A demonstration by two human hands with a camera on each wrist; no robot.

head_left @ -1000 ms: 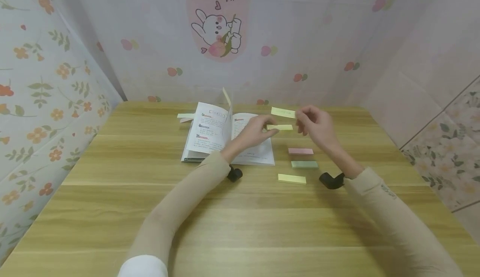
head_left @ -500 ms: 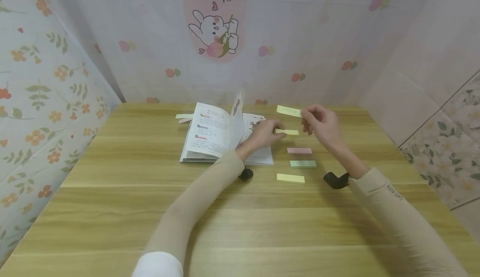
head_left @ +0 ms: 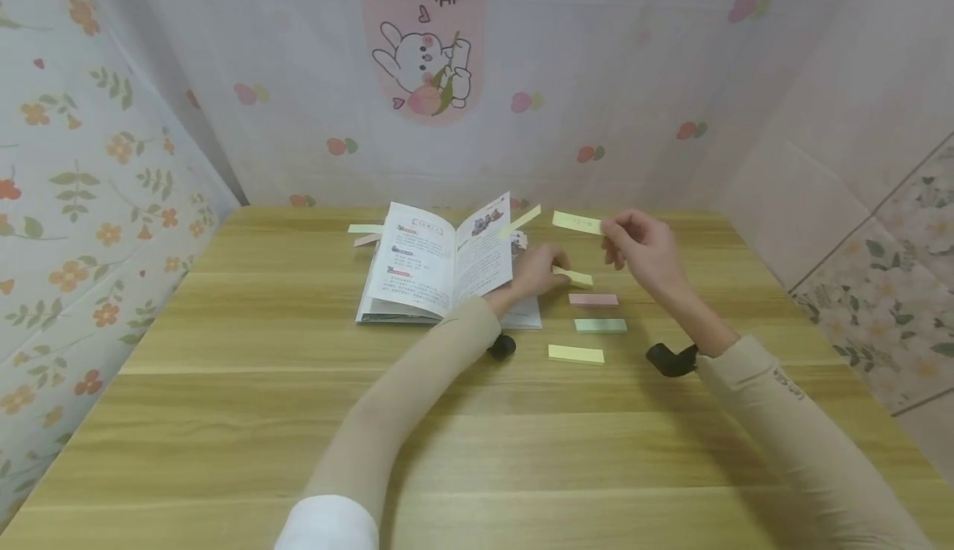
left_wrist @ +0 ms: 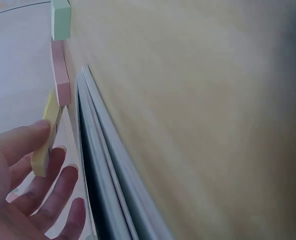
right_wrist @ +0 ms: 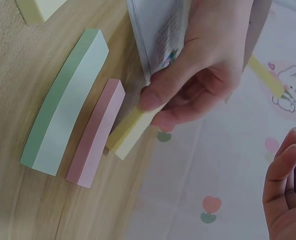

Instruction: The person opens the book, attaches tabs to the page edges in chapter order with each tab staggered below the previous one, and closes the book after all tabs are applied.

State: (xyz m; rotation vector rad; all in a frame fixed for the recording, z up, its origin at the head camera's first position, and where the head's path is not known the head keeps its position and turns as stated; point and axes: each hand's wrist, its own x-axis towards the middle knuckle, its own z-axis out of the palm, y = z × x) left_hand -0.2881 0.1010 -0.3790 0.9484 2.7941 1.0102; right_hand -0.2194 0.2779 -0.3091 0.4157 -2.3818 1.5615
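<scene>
My left hand [head_left: 541, 272] pinches a yellow sticky-note pad [head_left: 580, 278] between thumb and fingers, just right of the open book [head_left: 410, 264]. In the left wrist view the thumb presses one face of that pad [left_wrist: 44, 150], the fingers behind it. My right hand [head_left: 647, 253] holds a single yellow sticky note [head_left: 575, 223] by its right end, above the table, with faint writing on it. Part of the right hand [right_wrist: 287, 187] shows at the edge of the right wrist view, the note out of sight. A book page stands half raised over the left wrist, a yellow tab [head_left: 525, 218] sticking out from it.
Below the left hand lie a pink pad [head_left: 593, 299], a green pad [head_left: 600, 325] and another yellow pad [head_left: 576, 354]. Pale green [head_left: 365, 229] and pink tabs [head_left: 367, 240] jut from the book's left side. A printed curtain [head_left: 626, 78] hangs behind the wooden table [head_left: 477, 451].
The raised page has swung to the right, bringing its picture and yellow tab into view. My left hand has moved right and down with its pad. My right hand has shifted slightly right with the note.
</scene>
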